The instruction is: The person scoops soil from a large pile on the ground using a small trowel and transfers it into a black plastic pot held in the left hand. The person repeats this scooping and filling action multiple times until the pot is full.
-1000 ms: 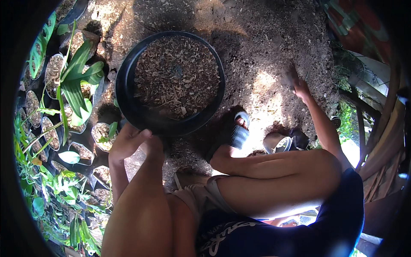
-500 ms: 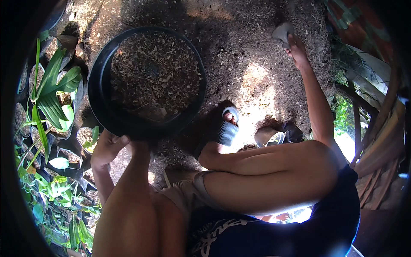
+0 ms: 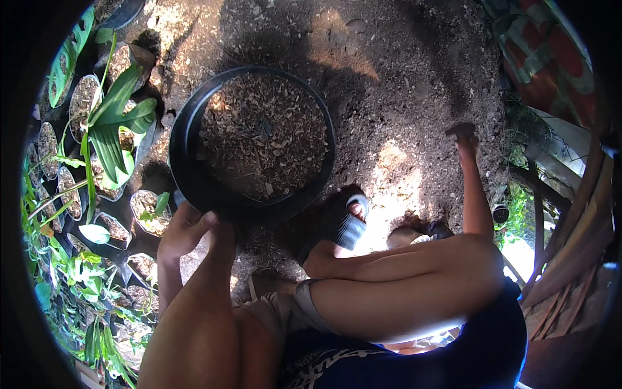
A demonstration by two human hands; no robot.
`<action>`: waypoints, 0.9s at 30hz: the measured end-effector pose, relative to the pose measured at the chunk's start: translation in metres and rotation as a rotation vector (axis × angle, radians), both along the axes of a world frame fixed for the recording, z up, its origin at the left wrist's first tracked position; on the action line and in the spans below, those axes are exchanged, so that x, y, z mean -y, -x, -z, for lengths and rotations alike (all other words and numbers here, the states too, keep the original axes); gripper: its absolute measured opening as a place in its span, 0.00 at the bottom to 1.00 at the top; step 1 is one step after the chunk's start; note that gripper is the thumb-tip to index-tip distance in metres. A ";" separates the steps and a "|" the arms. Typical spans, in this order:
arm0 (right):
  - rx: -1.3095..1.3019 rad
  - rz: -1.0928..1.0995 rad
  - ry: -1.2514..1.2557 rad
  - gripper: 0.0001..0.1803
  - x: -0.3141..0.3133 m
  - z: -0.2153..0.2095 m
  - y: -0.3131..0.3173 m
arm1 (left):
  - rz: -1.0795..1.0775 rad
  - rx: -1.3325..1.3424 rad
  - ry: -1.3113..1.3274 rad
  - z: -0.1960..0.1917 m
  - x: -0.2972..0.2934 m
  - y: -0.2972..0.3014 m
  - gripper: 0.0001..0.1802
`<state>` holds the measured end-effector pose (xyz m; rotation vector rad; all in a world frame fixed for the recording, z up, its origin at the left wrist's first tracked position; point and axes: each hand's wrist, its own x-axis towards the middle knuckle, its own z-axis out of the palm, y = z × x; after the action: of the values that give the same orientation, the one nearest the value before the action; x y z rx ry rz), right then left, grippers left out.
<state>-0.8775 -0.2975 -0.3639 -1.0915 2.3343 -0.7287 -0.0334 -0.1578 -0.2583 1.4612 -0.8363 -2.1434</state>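
A round black basin (image 3: 184,139) stands on the soil at left of centre. In it lies a dark, loose mix of soil and pale wood chips or dry leaf bits (image 3: 262,133). My left hand (image 3: 184,235) is closed at the basin's near-left rim, its thumb toward my shin and the other fingers partly hidden. Out to the right, over the bare ground, my right hand (image 3: 466,148) grips a small greyish scoop-like piece (image 3: 459,129). Blur and the hand hide that piece's exact kind.
Black plant bags (image 3: 110,230) filled with chips, some with green plants (image 3: 116,136), crowd the left side. My sandalled foot (image 3: 353,220) rests right of the basin. Dry stalks (image 3: 570,246) and a red-green patterned sheet (image 3: 551,71) border the right.
My right hand has come nearer to me with the greyish piece, which now shows edge-on. The whole view has shifted a little; my left hand keeps its place at the basin.
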 end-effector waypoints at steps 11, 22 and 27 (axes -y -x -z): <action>-0.692 -0.514 -0.091 0.22 0.128 -0.068 -0.301 | 0.000 -0.044 0.228 -0.008 0.006 0.008 0.17; -0.906 -0.870 0.112 0.27 0.198 -0.068 -0.357 | 0.024 -0.145 0.078 -0.010 0.013 0.005 0.18; -1.080 -1.263 0.176 0.27 0.203 -0.029 -0.393 | -0.032 -0.097 0.167 -0.010 0.012 0.009 0.17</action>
<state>-0.4842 -0.5009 -0.3348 -3.0528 1.5026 0.2583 -0.0426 -0.1698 -0.2484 1.2695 -0.9261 -2.0491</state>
